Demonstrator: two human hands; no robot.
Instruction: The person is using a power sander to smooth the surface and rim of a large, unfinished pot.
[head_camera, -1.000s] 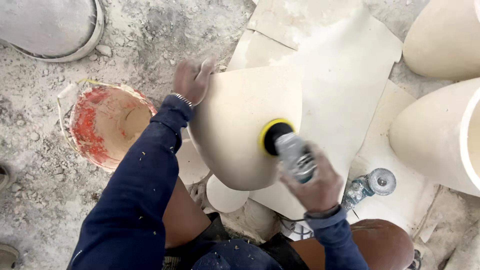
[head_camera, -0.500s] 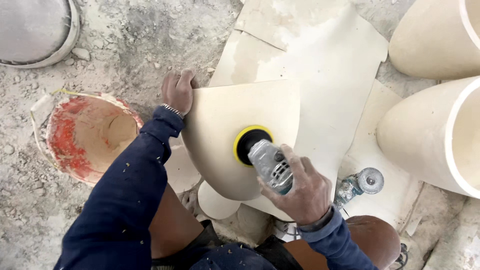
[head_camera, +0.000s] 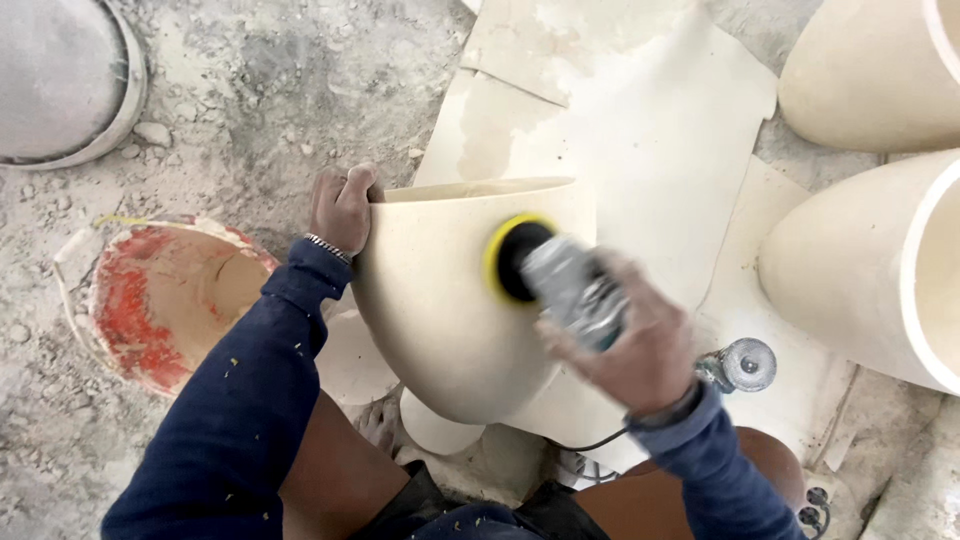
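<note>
Cream pot is lying tilted between the person's knees on the dusty ground, its rim gripped by the left hand. Right hand is clasping the sander, pressing its pad on the wall; the pot could roll or gouge if that hold is slackening.

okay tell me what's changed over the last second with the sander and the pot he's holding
The right hand has slid the sander up the cream pot, from its lower side toward the rim. The left hand has kept its grip on the rim, and the pot stays tilted the same way. The red-stained bucket and the second grinder on the floor have not moved.
</note>
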